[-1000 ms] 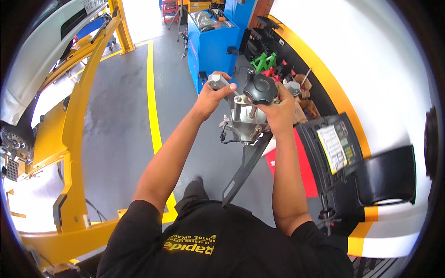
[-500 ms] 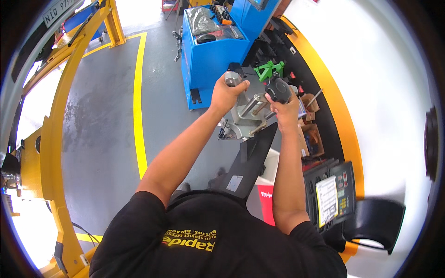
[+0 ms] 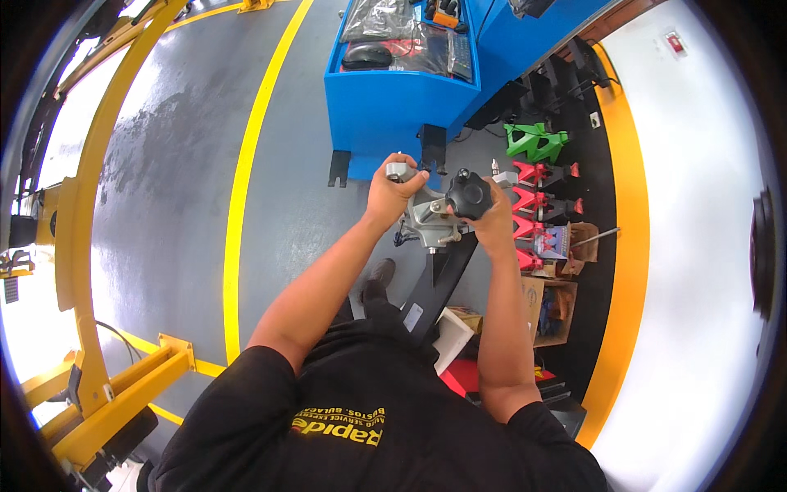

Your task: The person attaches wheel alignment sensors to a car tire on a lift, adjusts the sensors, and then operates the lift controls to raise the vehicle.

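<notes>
By the blue cabinet (image 3: pixel 393 119), left hand (image 3: pixel 388 198) is curled round the clamp (image 3: pixel 428 215), right hand (image 3: pixel 496 223) wrapped on its knob (image 3: pixel 469 194); looks held up, not set down yet.

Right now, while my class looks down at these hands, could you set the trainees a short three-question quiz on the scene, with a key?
1. True or false: the red stands are to the right of the black knob.
2. Which hand is nearer that knob on the metal tool? a) left b) right c) both equally
3. Fill in: the painted floor line left of the hands is ____.

Key: 1. True. 2. b) right hand. 3. Yellow.
</notes>
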{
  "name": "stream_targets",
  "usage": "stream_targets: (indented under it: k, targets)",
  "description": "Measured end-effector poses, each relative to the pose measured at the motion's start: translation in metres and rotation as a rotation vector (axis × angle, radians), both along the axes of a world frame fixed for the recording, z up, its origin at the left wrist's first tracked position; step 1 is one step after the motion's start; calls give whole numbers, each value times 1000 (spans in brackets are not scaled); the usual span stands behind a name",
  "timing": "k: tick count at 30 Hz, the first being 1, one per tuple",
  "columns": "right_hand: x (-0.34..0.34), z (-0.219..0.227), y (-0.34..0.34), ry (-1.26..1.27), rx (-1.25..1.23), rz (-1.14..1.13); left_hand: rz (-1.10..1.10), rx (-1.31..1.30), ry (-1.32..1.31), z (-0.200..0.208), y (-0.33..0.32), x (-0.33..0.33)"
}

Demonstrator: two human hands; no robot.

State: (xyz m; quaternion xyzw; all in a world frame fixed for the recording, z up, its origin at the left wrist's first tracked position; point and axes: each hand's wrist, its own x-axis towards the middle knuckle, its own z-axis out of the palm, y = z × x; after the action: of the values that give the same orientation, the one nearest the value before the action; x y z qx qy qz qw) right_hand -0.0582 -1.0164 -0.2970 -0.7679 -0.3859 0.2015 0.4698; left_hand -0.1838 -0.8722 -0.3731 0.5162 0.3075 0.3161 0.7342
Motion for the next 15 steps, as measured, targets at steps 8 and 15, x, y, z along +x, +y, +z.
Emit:
stream_targets:
  k: [8,15]
  targets:
    - [76,-53,40,75,21,15,21,6,90,-19,39,65]
    - [96,-66,69,38,71,57,-9,23,107,-29,75,85]
